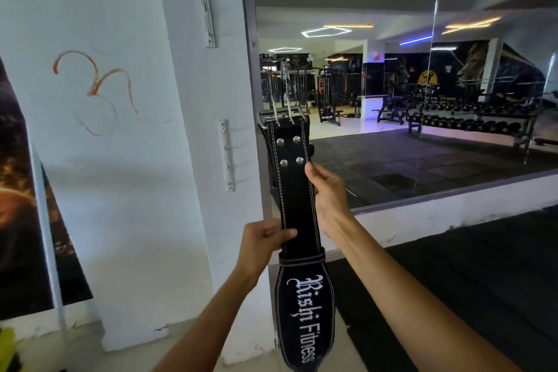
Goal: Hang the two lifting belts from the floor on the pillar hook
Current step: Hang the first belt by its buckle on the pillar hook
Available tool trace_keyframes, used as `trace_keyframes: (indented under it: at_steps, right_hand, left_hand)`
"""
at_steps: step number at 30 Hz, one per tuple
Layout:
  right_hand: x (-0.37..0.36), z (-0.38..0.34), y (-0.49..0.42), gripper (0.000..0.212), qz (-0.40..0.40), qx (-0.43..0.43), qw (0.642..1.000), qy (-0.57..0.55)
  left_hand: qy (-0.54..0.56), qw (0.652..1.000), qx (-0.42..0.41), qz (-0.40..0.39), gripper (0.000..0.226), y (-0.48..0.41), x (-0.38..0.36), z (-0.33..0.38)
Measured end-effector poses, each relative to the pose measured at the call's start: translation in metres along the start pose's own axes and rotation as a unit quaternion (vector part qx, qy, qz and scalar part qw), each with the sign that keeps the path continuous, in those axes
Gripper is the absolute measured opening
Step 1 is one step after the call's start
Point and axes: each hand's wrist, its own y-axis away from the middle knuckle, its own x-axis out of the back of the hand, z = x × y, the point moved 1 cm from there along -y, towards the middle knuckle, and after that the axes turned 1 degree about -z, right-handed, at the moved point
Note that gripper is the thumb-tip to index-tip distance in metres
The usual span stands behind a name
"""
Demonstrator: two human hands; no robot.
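Note:
A black lifting belt (297, 205) with white stitching and white lettering hangs upright in front of me, its metal buckle (282, 116) at the top. My left hand (262, 243) grips the strap's left edge just above the wide lettered part. My right hand (324, 202) pinches the strap's right edge higher up, near the four rivets. A white hook rail (226, 155) is fixed to the white pillar (193, 220) just left of the buckle. A second hook rail (205, 0) sits higher on the pillar. No second belt is in view.
A large wall mirror (422, 84) to the right of the pillar reflects gym machines and dumbbell racks. Black rubber flooring (483, 281) lies at lower right. A dark poster (21, 205) hangs at the left edge, and an orange symbol (96, 87) is painted on the wall.

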Motion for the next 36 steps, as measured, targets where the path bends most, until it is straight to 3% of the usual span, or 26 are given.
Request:
trace_keyframes:
  at_steps: [5,8,10,14,17,20,25,28,31,36]
  right_hand:
    - [0.0,-0.006,0.003,0.022,-0.044,0.06,0.993,0.093]
    - [0.024,0.014,0.022,0.009,-0.065,0.074,0.975,0.199]
    - [0.039,0.035,0.041,0.019,-0.044,0.046,0.968,0.243]
    - [0.032,0.017,0.03,0.019,-0.016,0.056,0.98,0.192]
    - [0.019,-0.008,0.016,0.019,-0.039,0.078,0.986,0.144]
    - [0.033,0.022,0.041,0.017,-0.062,0.032,0.984,0.165]
    - [0.043,0.049,0.066,0.012,-0.093,-0.047,0.985,0.139]
    - [0.031,0.044,0.06,0.01,-0.052,-0.043,0.993,0.097]
    - [0.026,0.042,0.054,0.009,-0.007,-0.045,0.998,0.052]
    - [0.024,0.035,0.048,0.008,0.004,-0.063,0.997,0.043]
  left_hand:
    - [0.083,0.99,-0.087,0.07,0.009,-0.035,0.0,0.057]
    - [0.103,0.985,-0.107,0.09,0.026,-0.042,0.006,0.064]
    - [0.105,0.984,-0.119,0.086,0.018,-0.042,0.005,0.067]
    - [0.093,0.986,-0.123,0.059,0.014,-0.036,0.0,0.064]
    - [0.108,0.983,-0.133,0.069,0.011,-0.039,0.002,0.071]
    - [0.118,0.979,-0.146,0.082,0.006,-0.044,0.009,0.083]
    - [0.138,0.979,-0.13,0.08,0.024,-0.045,0.01,0.092]
    - [0.136,0.98,-0.126,0.067,0.022,-0.048,0.011,0.091]
    - [0.085,0.989,-0.116,0.031,0.018,-0.033,0.001,0.061]
    - [0.043,0.998,-0.018,0.038,0.013,0.006,-0.002,-0.011]
